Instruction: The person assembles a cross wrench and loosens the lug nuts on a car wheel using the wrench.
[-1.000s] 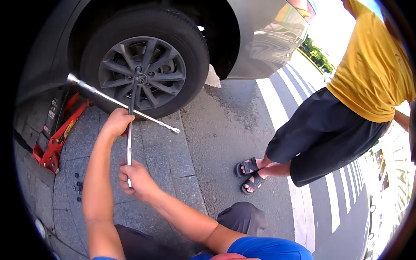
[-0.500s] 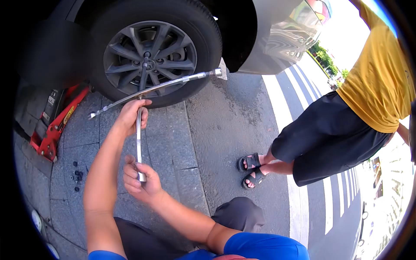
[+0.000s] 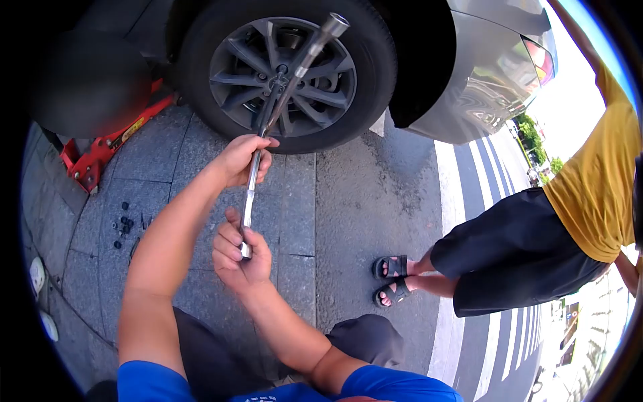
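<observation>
A chrome four-way lug wrench [image 3: 305,63] reaches from the car wheel [image 3: 231,50] toward me, its far end at a bolt near the middle of the rim. My left hand [image 3: 244,161] is closed around the wrench just below where its bars cross. Lower down, my right hand [image 3: 242,260] has its fingers curled around the near end of the shaft, by the socket. One arm of the crossbar points up and to the right in front of the tyre; the opposite arm is hidden.
A red floor jack [image 3: 110,144] stands left of the wheel. Several small dark lug nuts [image 3: 124,224] lie on the paving [image 3: 144,187]. To the right stands a person in a yellow shirt [image 3: 593,174] and black sandals [image 3: 392,278]. The silver car body [image 3: 482,74] overhangs the wheel.
The wrench's crossbar has turned from nearly level to pointing steeply up and right. Both hands keep their hold. My view has shifted, so the wheel and hands appear further right.
</observation>
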Demonstrator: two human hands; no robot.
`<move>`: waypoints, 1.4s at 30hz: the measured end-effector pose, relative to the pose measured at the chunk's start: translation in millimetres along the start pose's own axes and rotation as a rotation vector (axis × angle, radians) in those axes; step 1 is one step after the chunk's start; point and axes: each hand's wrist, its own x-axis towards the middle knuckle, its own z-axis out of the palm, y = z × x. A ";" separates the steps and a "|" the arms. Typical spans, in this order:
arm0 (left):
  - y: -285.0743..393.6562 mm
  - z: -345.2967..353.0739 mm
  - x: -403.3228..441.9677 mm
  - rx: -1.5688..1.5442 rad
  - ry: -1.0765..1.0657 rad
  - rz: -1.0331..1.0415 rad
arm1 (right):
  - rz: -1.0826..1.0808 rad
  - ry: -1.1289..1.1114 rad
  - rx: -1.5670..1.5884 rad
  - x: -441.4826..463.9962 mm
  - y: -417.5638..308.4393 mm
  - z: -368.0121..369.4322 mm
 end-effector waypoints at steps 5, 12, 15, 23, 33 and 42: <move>18.6 7.8 -7.0 1.457 0.332 0.033 | 0.097 0.618 -1.133 9.0 -5.6 20.5; 9.9 13.1 -13.4 0.065 0.057 -0.007 | 0.109 -0.027 -0.383 3.9 -1.9 10.9; 8.7 4.6 -6.8 0.571 0.125 -0.051 | 0.024 0.132 -0.225 3.3 0.5 7.4; 5.2 -2.8 -11.4 0.593 0.272 -0.067 | -0.004 0.383 -0.847 3.6 0.2 23.2; 16.7 19.0 -9.9 1.636 0.280 -0.055 | 0.042 0.608 -1.298 7.9 -12.2 19.3; 12.2 -7.0 -0.4 0.869 0.187 -0.134 | 0.103 0.182 -0.395 4.5 -13.5 6.9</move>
